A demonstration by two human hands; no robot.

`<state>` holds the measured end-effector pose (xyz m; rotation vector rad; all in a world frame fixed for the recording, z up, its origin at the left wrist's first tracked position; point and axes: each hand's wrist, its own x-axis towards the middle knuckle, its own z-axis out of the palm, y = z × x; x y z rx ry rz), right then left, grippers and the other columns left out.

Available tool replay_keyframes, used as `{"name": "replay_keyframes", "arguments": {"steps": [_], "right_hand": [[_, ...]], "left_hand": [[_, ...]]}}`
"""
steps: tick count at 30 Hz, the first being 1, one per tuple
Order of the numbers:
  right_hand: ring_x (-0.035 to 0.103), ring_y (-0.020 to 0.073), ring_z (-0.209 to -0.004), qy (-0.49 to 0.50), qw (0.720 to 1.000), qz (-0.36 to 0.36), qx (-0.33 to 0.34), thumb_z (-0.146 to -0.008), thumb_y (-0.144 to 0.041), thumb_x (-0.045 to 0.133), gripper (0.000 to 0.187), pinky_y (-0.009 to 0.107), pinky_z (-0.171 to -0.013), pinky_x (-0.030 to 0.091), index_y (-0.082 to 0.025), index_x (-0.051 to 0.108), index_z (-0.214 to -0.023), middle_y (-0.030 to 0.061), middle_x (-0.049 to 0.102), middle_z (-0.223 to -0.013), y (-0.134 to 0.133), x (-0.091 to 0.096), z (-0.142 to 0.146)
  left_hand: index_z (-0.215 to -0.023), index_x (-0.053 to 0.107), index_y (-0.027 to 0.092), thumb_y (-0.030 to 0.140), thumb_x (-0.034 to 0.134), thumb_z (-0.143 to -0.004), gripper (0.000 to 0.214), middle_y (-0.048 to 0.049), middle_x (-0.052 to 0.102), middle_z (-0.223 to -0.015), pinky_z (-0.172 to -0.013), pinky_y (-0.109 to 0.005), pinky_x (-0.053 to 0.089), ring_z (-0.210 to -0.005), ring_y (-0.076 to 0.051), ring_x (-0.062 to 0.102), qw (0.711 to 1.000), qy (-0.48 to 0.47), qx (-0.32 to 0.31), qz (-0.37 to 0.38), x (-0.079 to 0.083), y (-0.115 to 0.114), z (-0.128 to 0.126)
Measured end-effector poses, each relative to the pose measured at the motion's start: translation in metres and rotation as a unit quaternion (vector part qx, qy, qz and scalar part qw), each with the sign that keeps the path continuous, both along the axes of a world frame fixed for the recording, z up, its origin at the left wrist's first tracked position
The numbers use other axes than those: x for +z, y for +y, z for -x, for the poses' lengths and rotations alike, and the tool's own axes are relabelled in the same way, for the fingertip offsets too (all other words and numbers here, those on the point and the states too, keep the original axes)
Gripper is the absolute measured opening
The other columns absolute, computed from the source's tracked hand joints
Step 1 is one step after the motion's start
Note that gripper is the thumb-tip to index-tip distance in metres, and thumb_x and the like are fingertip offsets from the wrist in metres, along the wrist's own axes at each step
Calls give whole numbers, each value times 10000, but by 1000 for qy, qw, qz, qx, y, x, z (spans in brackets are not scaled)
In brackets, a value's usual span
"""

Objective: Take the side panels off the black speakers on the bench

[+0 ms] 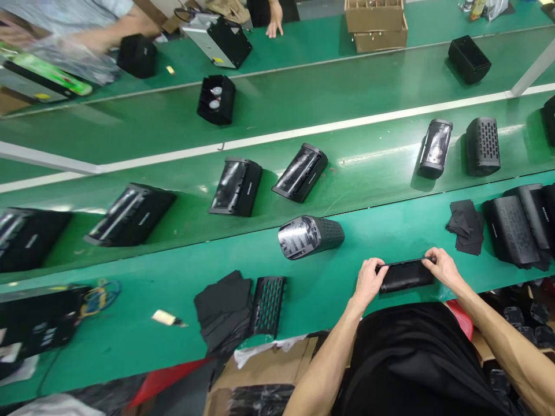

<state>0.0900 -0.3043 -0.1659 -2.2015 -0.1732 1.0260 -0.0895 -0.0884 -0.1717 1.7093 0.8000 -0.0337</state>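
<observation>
My left hand (369, 281) pinches the left end of a long black speaker panel (407, 277) at its far edge. At the opposite end, my right hand (443, 268) grips the same edge between thumb and fingers. The panel lies low over the green bench close to my body, its far edge seeming slightly raised. Left of my hands, a speaker housing (311, 237) with a clear-looking end rests on its side. A slotted black grille (269, 305) lies further left, beside a pile of black sheets (225, 309).
Several speakers (236, 186) sit on the green conveyor beyond the bench. More housings (511, 228) and thin black sheets (466, 226) are to the right. A small glue bottle (167, 318) lies at left. Across the line are a co-worker's hand (274, 20) and cardboard boxes (375, 20).
</observation>
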Motion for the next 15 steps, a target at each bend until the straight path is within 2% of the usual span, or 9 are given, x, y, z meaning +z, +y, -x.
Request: {"name": "replay_keyframes", "arguments": {"steps": [3, 6, 10, 15], "right_hand": [[626, 131, -690, 86, 995, -50, -16, -1023, -419, 704, 263, 281, -653, 553, -159, 668, -1017, -9, 656, -861, -1, 16, -3], [552, 116, -576, 149, 982, -101, -50, -925, -571, 761, 407, 244, -544, 463, -192, 625, -983, -53, 587, -723, -2, 35, -2], [548, 137, -594, 177, 966, -157, -99, -721, -689, 868, 586, 255, -552, 420, -225, 617, -976, -52, 604, -698, 2, 60, 4], [571, 151, -621, 192, 952, -191, -142, -692, -650, 910, 586, 273, -593, 442, -234, 631, -996, -32, 643, -724, 5, 79, 10]], "left_hand": [[-903, 647, 210, 562, 695, -893, 355, 45, 564, -692, -681, -268, 443, -664, -151, 533, 994, -5, 41, 104, 9, 3, -1], [-1039, 627, 201, 698, 704, -842, 541, 45, 600, -721, -641, -248, 455, -624, -131, 552, 976, -27, 74, 201, 22, 2, -2], [-1115, 627, 195, 678, 805, -768, 621, 21, 654, -771, -642, -246, 480, -632, -131, 588, 955, -50, 107, 271, 37, 2, -3], [-1100, 661, 190, 605, 848, -770, 562, 44, 616, -703, -602, -221, 438, -585, -109, 539, 941, -61, 136, 304, 49, 6, -4]]}}
